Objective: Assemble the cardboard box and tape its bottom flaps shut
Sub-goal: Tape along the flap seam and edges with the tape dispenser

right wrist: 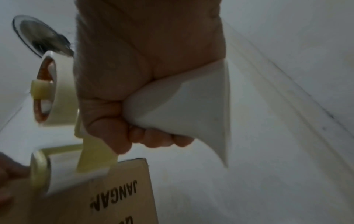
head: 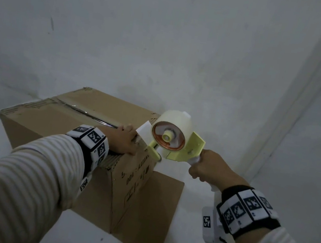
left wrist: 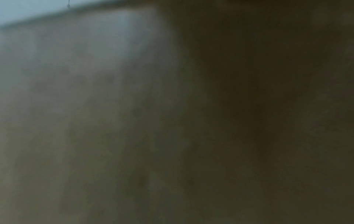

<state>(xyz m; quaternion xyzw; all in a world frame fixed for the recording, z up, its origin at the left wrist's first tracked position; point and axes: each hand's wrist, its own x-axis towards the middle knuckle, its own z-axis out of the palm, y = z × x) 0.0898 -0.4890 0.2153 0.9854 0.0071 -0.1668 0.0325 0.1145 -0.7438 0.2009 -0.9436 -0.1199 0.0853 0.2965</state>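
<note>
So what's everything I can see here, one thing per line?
brown cardboard box: one, brown with black print on its side, on the white surface, closed flaps facing up.
strip of clear shiny tape: one, along the seam on top of the box.
loose brown flap: one, lying flat on the surface at the box's near right.
pale yellow tape dispenser with white handle: one, carrying a cream tape roll, at the box's right end.
white surface: one, under the box.
grey-white wall: behind.
left hand: on the box's top right edge; its wrist view is dark.
right hand: gripping the dispenser handle.
marker wristbands: two, black and white, one per wrist.
</note>
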